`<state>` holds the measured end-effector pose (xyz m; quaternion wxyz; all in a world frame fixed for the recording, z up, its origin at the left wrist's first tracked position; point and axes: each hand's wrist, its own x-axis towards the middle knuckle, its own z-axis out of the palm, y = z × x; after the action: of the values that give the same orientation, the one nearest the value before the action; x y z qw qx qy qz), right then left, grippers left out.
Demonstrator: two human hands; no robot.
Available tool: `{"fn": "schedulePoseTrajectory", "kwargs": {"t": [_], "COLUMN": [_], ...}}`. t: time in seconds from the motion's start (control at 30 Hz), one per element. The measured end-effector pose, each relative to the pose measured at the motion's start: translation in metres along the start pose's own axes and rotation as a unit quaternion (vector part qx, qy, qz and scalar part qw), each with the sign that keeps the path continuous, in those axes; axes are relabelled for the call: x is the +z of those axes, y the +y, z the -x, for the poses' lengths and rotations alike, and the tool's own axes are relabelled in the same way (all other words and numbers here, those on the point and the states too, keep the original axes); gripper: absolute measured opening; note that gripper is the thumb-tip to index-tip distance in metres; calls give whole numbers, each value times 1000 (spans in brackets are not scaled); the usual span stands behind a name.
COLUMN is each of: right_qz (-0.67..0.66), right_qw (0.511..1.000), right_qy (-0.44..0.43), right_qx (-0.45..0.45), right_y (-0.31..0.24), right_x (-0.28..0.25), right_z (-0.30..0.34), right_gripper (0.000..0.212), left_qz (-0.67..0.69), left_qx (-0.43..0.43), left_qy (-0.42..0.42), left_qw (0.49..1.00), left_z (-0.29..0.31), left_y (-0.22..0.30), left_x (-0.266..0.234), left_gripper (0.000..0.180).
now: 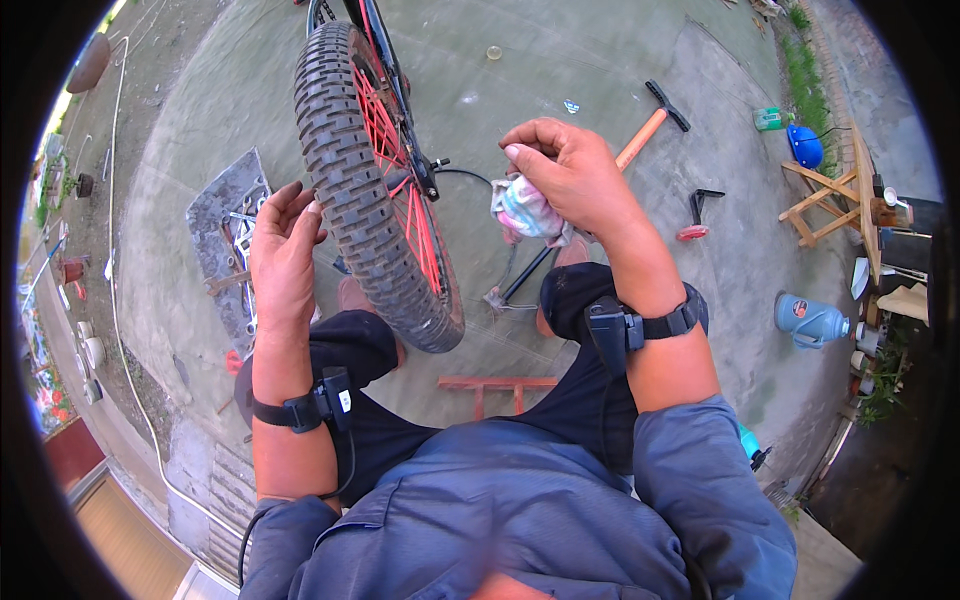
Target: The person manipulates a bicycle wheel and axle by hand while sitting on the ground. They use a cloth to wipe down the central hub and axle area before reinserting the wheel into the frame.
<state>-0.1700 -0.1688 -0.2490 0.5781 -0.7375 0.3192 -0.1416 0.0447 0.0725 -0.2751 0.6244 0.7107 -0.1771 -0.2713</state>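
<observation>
A bicycle wheel with a knobbly black tyre and red spokes stands upright in front of me, between my hands. My left hand is beside the tyre's left side, with its fingers loosely bent and apart, holding nothing. Whether a fingertip touches the rubber I cannot tell. Right of the wheel, my right hand grips a crumpled cloth in pale pink, blue and white. The cloth bulges out below my fingers. A black fork leg runs along the wheel's right side to the axle.
A grey metal tray with wrenches lies left of the wheel. Between my feet rests a floor pump. Ahead right are a black handlebar-like bar and a pedal crank. A blue jug and wooden stand are farther right.
</observation>
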Motion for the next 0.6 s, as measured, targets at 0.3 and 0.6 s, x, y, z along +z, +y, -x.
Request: {"fn": "schedulePoseTrajectory", "kwargs": {"t": [0.3,0.6], "right_qz": [-25,-125], "right_qw": [999,988], "right_qy": [14,86], "right_qx": [-42,-29], "right_y": [-1,-6], "right_x": [24,-21], "right_z": [-12,-13], "right_gripper": [23,22], "left_qz": [-3,-6], "left_qx": [4,4], "left_qy": [-8,-1], "left_qw": [1000,1000], "left_z": [-5,-5], "left_y": [-8,-7], "left_x": [-4,-3], "left_gripper": [43,43]}}
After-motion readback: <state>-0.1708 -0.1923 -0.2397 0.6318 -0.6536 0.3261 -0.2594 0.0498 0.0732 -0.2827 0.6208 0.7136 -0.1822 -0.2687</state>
